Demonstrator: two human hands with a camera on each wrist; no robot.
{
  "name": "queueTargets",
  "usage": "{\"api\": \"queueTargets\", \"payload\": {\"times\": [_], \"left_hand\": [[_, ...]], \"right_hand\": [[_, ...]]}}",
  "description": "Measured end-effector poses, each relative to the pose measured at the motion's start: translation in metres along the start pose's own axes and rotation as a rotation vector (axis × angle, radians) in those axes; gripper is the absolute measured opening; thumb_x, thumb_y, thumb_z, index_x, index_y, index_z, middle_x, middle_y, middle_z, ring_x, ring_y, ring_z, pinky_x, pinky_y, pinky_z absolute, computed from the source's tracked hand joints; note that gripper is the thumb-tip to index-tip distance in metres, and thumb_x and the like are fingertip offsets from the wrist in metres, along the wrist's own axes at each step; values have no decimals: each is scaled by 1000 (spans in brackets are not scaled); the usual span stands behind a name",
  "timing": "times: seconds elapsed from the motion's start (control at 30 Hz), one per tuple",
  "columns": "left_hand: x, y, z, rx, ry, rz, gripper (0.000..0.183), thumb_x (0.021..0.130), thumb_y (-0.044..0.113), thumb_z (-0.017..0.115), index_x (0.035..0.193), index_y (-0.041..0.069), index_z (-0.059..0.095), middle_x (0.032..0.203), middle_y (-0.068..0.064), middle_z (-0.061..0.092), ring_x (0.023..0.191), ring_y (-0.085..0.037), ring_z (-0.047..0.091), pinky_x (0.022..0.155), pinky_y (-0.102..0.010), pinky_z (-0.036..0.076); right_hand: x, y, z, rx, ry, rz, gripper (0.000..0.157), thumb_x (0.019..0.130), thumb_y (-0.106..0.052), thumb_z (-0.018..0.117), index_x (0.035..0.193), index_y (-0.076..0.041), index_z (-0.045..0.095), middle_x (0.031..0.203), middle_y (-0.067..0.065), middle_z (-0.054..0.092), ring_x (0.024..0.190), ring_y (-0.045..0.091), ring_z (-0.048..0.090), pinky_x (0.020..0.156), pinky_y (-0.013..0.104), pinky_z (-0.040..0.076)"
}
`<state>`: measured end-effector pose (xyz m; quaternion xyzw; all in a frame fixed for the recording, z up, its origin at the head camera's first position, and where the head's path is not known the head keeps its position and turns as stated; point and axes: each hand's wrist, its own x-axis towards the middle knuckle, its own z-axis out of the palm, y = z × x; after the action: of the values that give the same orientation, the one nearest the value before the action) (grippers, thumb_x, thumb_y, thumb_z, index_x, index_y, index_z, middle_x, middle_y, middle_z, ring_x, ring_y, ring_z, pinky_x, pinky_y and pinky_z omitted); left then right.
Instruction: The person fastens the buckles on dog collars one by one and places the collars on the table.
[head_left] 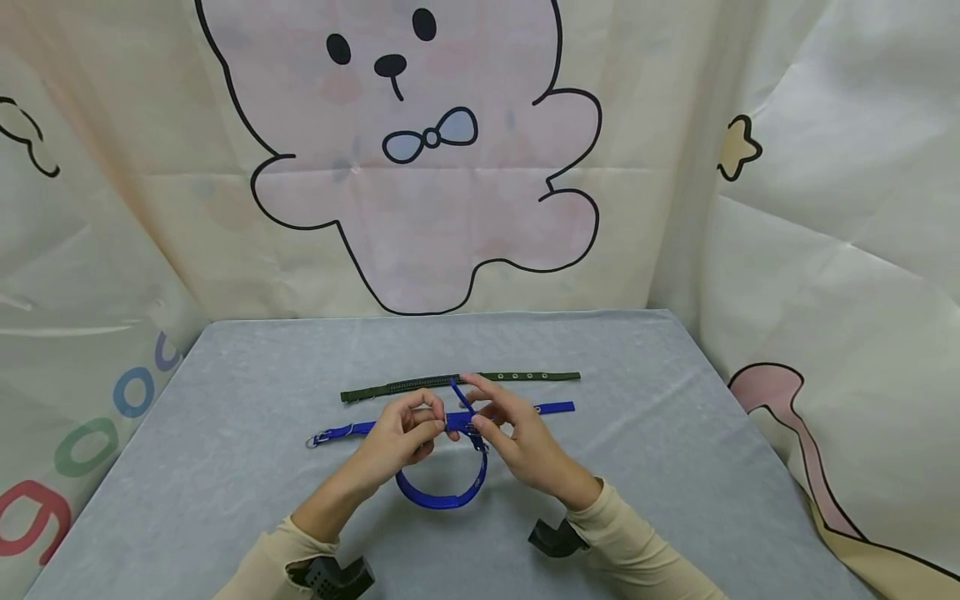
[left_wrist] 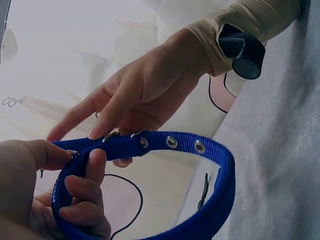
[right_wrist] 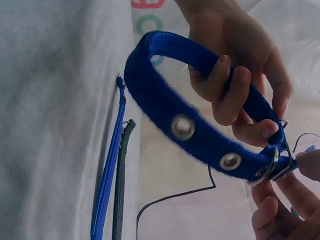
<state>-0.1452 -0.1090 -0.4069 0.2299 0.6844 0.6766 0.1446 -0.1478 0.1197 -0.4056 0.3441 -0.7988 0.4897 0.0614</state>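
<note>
1. From my feed, the looped blue collar [head_left: 442, 502] is held up off the table between both hands, its padded band hanging in a ring toward the wearer.
2. At its joined end I can make out a metal buckle [right_wrist: 274, 162]; metal eyelets [right_wrist: 183, 127] run along the band beside it.
3. My left-hand view has the left hand [head_left: 405, 431] curled round the collar's left side, fingers through the ring, thumb and forefinger at the joined end.
4. Opposite, the right hand [head_left: 517, 429] is partly closed, thumb and fingertips pinching the collar by the buckle; the narrow strap tip sticks up between them.
5. Just beyond the looped collar, a flat blue collar [head_left: 557, 407] lies across the table [head_left: 247, 492], partly behind the hands.
6. Farther beyond it, I see a green collar [head_left: 540, 377] laid straight.
</note>
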Motion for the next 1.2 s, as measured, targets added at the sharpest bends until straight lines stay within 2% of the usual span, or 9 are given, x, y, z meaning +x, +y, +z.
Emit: {"api": "queueTargets", "payload": {"times": [0.17,0.37,0.63,0.83,0.93,1.03,1.1,1.2], "left_hand": [[-1,0,1,7,16,-9,12,104,9,51,105,-3,50,89,7,74,50,-5,35,45,-19,30],[-1,0,1,-13,23,-12,12,103,9,52,106,-2,49,88,7,74,49,-5,33,44,-19,29],[0,-1,0,-31,49,2,13,103,9,53,107,-3,50,87,7,74,49,-5,33,43,-20,29],[0,-1,2,-25,71,-3,14,102,8,55,107,-5,52,88,9,76,48,-4,33,43,-19,30],[1,-1,3,-29,75,0,15,101,7,56,108,-6,54,88,9,77,48,-4,33,43,-19,29],[0,-1,4,-34,80,11,15,101,6,56,108,-7,54,88,10,77,47,-4,32,43,-19,29],[0,-1,4,-33,83,25,16,101,7,57,107,-8,53,88,10,77,47,-5,31,42,-20,28],[0,-2,4,-31,88,48,17,102,8,57,109,-7,51,86,12,77,45,-5,30,40,-23,25]], "right_hand": [[-1,1,3,-62,15,-85,49,104,-4,52,152,-15,46,123,12,67,106,19,66,80,28,57],[-1,5,4,-41,40,-158,41,103,2,51,142,-8,58,119,11,64,80,12,59,66,24,55],[-2,1,5,20,86,-97,34,100,8,52,128,-1,68,119,14,63,80,14,66,67,24,60],[-3,-3,7,18,130,-20,36,97,11,50,121,-4,73,114,11,64,83,13,68,65,24,61],[-3,-4,7,-27,135,-14,35,96,11,52,118,-5,75,113,9,64,82,10,65,64,21,60],[-3,-5,7,-127,126,-51,34,95,11,56,118,-5,75,113,7,64,79,9,60,60,16,52],[-3,-5,7,-206,116,-96,35,93,12,59,118,-5,75,113,7,64,82,12,63,60,16,48],[-3,-6,7,-290,92,-160,35,92,11,63,121,-6,74,116,9,62,92,18,69,64,17,47]]}}
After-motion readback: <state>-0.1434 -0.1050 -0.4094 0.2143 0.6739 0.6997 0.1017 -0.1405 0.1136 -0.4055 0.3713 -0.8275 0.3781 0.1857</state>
